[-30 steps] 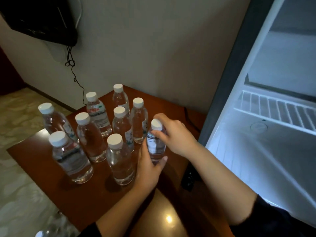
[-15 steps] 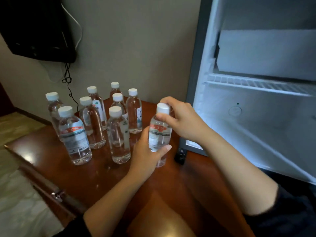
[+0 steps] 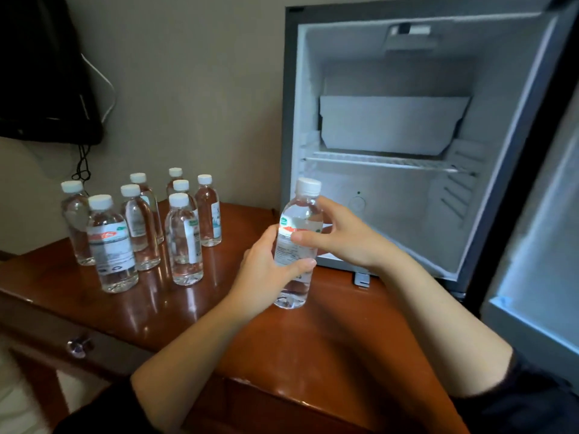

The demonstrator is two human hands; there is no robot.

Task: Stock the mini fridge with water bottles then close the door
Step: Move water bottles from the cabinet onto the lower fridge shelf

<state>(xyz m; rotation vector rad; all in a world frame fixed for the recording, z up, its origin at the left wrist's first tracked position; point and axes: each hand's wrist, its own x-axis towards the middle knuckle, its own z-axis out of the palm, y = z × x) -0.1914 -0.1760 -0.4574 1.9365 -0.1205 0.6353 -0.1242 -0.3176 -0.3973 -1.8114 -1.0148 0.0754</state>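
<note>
Bottle (image 3: 297,242) lifted; now before fridge (image 3: 391,195).

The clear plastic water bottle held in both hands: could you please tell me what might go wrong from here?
1. The clear plastic water bottle sits between the left hand and right hand; changing grip could let it slip onto the brown wooden table.
2. It might clip the white mini fridge's grey frame going in.
3. A left elbow swing could topple the standing bottles.
</note>
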